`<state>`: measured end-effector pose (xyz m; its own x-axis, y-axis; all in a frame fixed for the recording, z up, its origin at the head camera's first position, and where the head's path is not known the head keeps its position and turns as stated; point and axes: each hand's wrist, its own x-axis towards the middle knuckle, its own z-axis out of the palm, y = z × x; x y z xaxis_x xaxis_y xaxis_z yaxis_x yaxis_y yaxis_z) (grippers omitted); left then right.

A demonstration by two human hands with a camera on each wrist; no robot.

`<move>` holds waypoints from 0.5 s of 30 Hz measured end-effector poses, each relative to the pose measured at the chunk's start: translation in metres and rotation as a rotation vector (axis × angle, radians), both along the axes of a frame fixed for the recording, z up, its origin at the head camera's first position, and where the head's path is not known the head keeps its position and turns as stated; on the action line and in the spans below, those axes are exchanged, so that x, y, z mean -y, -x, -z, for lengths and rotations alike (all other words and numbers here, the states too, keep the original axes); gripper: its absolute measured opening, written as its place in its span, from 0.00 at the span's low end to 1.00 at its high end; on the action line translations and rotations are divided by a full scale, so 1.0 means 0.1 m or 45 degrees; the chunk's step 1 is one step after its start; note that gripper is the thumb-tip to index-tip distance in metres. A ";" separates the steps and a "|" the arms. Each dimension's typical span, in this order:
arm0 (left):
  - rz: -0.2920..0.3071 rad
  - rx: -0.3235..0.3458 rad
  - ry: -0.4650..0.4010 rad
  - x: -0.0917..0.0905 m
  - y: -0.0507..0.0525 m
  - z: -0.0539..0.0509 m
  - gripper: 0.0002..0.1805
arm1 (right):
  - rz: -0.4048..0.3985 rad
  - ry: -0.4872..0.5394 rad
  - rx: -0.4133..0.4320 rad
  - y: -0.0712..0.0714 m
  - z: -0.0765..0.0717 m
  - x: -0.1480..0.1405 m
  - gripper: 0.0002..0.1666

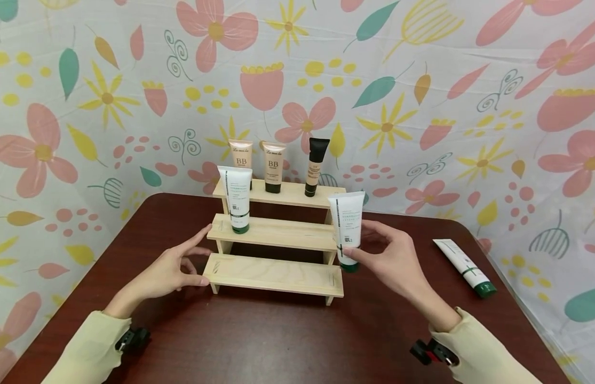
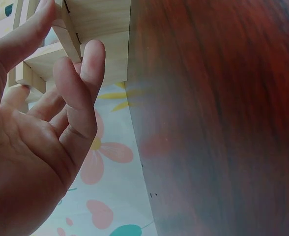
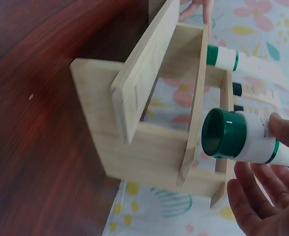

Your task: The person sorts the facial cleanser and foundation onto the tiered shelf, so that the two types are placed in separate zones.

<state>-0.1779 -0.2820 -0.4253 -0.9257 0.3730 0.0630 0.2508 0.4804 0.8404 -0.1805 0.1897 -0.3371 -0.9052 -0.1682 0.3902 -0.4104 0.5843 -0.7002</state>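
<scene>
My right hand (image 1: 393,256) pinches a white squeeze tube (image 1: 349,221) with a green cap, held upright at the right end of a three-step wooden display stand (image 1: 273,273). In the right wrist view the green cap (image 3: 224,133) hangs apart from the shelf edges. My left hand (image 1: 167,269) touches the stand's left end, thumb at the bottom step and index finger near the middle one; its fingers are spread in the left wrist view. A matching white tube (image 1: 238,197) stands on the middle step's left. On the top step are two beige BB cream tubes (image 1: 274,166) and a black-capped tube (image 1: 316,166).
Another white tube with a green cap (image 1: 464,266) lies on the dark red-brown table (image 1: 278,341) at the right. Behind the table hangs a floral-patterned cloth (image 1: 148,128). Each wrist wears a dark strapped device.
</scene>
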 end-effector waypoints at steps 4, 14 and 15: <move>-0.002 -0.006 0.006 0.00 0.00 -0.01 0.63 | -0.025 0.056 -0.045 0.05 0.00 0.18 0.34; -0.001 -0.006 0.010 0.00 0.00 0.00 0.63 | -0.145 0.232 -0.133 0.25 0.07 0.64 0.30; 0.001 -0.008 0.008 0.00 0.00 0.00 0.63 | -0.142 0.241 -0.136 0.26 0.08 0.69 0.30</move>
<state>-0.1777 -0.2818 -0.4251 -0.9249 0.3744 0.0663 0.2564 0.4856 0.8358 -0.2068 0.1208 -0.3452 -0.8371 -0.1795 0.5167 -0.5425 0.3940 -0.7420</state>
